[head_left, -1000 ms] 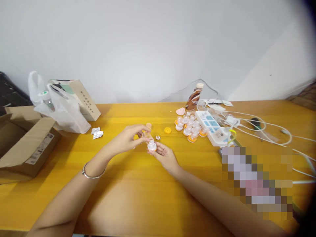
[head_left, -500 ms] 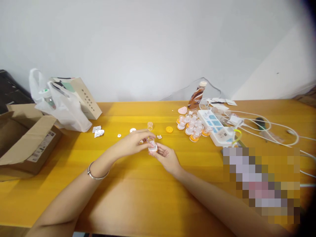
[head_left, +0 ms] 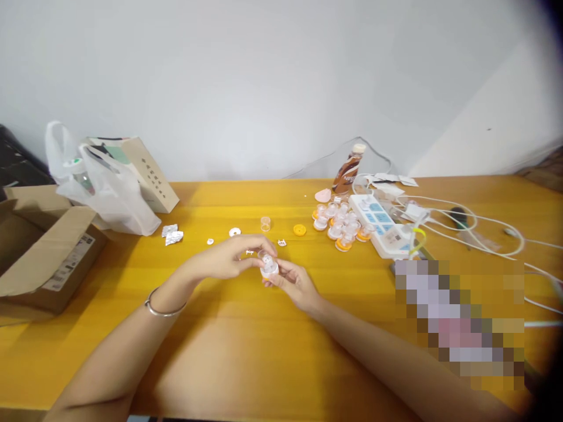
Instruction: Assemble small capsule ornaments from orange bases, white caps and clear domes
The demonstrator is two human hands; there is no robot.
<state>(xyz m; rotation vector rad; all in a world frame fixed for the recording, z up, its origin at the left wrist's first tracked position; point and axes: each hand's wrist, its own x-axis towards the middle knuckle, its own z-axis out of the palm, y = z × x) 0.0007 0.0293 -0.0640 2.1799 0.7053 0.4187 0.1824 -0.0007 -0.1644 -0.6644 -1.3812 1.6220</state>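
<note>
The surface (head_left: 246, 328) looks like smooth yellow wood with a soft sheen, and the small piece (head_left: 268, 265) between the hands (head_left: 229, 261) is clear, glossy plastic on a white base. The bracelet (head_left: 163, 309) on the left wrist is thin, shiny metal. The open box (head_left: 48, 258) is matt brown cardboard, the bag (head_left: 109, 193) thin translucent plastic, the power strip (head_left: 385, 228) smooth white plastic, and the scraps (head_left: 173, 235) crinkled foil.

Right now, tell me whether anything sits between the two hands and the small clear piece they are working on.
Nothing visible does. The left hand and right hand both already pinch the small clear piece directly, above the yellow table. The loose clear cap and orange disc lie farther back, apart from the hands.
</note>
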